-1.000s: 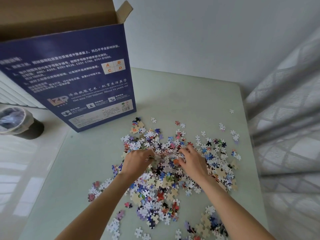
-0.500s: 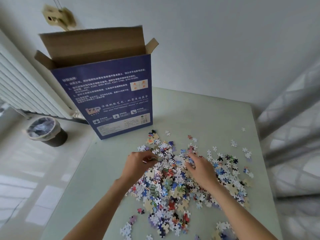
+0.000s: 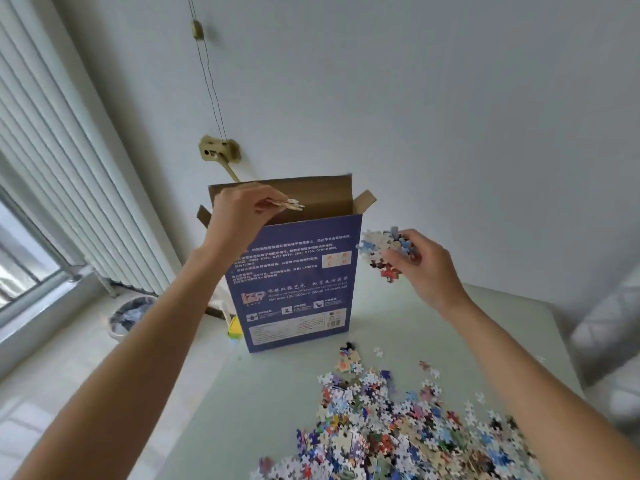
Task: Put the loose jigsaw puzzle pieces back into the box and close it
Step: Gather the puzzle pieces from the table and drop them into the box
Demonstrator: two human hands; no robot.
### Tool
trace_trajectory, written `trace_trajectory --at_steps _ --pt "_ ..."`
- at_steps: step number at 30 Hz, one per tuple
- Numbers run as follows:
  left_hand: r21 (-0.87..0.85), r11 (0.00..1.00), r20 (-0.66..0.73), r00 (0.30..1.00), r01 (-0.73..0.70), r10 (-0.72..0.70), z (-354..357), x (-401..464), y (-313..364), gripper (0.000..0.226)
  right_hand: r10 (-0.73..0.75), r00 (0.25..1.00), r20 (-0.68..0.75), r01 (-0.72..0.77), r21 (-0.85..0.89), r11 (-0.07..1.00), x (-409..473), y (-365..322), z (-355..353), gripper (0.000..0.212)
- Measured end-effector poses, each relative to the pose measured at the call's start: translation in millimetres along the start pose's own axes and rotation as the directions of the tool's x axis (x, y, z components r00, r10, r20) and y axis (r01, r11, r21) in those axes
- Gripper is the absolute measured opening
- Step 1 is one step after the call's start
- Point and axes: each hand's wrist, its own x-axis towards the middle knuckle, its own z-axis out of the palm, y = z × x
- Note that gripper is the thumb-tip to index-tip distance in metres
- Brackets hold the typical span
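Note:
A tall blue puzzle box [image 3: 294,282] stands upright on the pale green table [image 3: 263,403], its brown top flaps open. My left hand [image 3: 235,213] is raised over the box's open mouth and pinches a few puzzle pieces [image 3: 294,204]. My right hand [image 3: 420,258] is lifted just right of the box's top corner and grips a clump of coloured pieces [image 3: 382,251]. A large heap of loose puzzle pieces [image 3: 398,420] covers the table in front of the box, toward the near right.
A white radiator [image 3: 62,174] runs along the left wall beside a window. A lined waste bin [image 3: 130,315] sits on the floor at the left. A small yellow object [image 3: 234,329] peeks out left of the box. A grey patterned curtain [image 3: 609,334] hangs at the right.
Both hands have lifted off the heap, each carrying pieces. The left hand rose to the box's opening and the right to beside its top. The camera tilted up.

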Motion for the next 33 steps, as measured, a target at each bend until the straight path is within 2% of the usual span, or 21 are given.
trace_trajectory --at_steps 4,7,12,17,22,29,33 --pt "0.081 0.997 0.153 0.988 0.012 -0.025 14.6 22.7 -31.1 0.015 -0.101 0.995 -0.026 0.100 -0.034 0.994 49.1 -23.0 6.9 0.031" --pt "0.146 0.988 0.301 0.949 0.046 -0.088 21.5 27.1 -45.7 0.017 -0.150 0.988 -0.038 0.148 -0.054 0.988 79.8 -35.3 13.7 0.025" --pt "0.310 0.950 0.430 0.884 0.049 -0.186 24.8 27.1 -58.1 0.019 -0.240 0.971 -0.002 0.233 -0.225 0.946 118.6 -37.8 35.8 0.027" --pt "0.189 0.970 0.443 0.868 0.154 -0.224 22.8 22.5 -69.5 0.020 -0.272 0.952 0.142 0.306 -0.373 0.876 137.2 -30.5 57.8 0.029" --pt "0.054 0.979 0.396 0.895 0.199 -0.204 18.7 13.3 -70.6 0.015 -0.247 0.939 0.239 0.331 -0.430 0.840 142.5 -23.6 74.6 0.029" --pt "0.071 0.990 0.392 0.909 0.126 -0.144 19.8 5.5 -66.9 0.015 -0.230 0.913 0.338 0.360 -0.401 0.842 143.7 -26.9 90.5 0.030" --pt "0.096 0.990 0.395 0.909 0.102 -0.132 21.8 5.4 -67.6 0.015 -0.234 0.906 0.352 0.375 -0.410 0.832 142.7 -28.6 96.0 0.020"
